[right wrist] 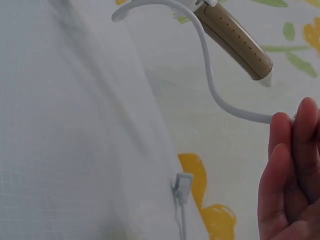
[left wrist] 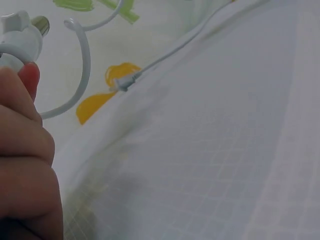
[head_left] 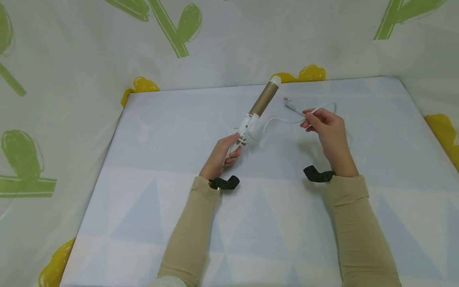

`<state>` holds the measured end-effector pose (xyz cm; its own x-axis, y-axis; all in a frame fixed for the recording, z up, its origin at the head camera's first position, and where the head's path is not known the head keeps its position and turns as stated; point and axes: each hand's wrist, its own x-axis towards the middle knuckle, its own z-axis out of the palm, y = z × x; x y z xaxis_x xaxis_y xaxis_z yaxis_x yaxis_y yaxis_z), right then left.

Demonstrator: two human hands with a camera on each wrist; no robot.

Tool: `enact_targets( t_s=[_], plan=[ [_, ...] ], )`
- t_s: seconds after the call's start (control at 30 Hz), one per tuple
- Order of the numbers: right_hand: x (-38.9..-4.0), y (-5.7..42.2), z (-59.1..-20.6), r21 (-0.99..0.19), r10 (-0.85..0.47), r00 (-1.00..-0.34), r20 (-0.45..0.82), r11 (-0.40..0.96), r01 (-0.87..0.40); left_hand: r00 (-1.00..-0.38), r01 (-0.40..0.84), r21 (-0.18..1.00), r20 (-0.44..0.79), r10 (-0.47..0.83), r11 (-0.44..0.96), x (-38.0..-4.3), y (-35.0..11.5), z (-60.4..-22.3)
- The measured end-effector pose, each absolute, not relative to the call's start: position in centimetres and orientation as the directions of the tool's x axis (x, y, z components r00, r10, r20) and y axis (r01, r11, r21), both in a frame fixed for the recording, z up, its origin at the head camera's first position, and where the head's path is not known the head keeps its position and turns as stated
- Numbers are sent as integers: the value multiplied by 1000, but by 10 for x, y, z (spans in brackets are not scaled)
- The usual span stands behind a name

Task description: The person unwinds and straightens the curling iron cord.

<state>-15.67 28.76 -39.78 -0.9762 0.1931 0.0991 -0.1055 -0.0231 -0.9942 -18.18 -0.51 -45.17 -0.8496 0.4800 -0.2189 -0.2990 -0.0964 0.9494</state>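
The left hand (head_left: 223,153) grips the curling iron (head_left: 256,115) by its handle, raised over the mat (head_left: 143,191). The right hand (head_left: 324,129) pinches its cord (head_left: 283,118); the plug (head_left: 288,103) seemingly lies loose, winding barely begun.

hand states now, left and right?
Left hand: curled round the curling iron handle.
Right hand: pinching the white cord.
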Motion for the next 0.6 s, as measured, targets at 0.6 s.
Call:
enact_targets(
  t_s=[0.6],
  plan=[
    [-158,292,-407,-979,189,-982,-27,-202,-12,-791,-250,966,-245,561,70,-173,-7,-428]
  ],
)
